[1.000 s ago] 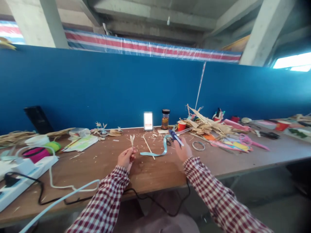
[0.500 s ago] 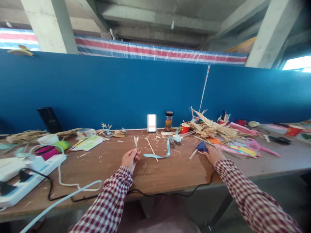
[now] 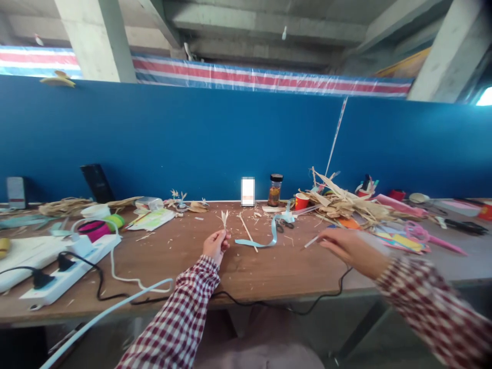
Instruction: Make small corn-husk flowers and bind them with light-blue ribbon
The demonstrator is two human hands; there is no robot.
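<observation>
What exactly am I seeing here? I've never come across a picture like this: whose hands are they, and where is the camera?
There's no machine: these are a person's two bare hands, in checked sleeves. The camera is worn on the person's head, looking forward and down. The left hand pinches a small bundle of pale strips. The right hand is beside a short whitish rod; whether it grips anything isn't clear. On the brown table lie a blue ribbon, a thin stick and a heap of dry leaves, with a jar standing farther back.
</observation>
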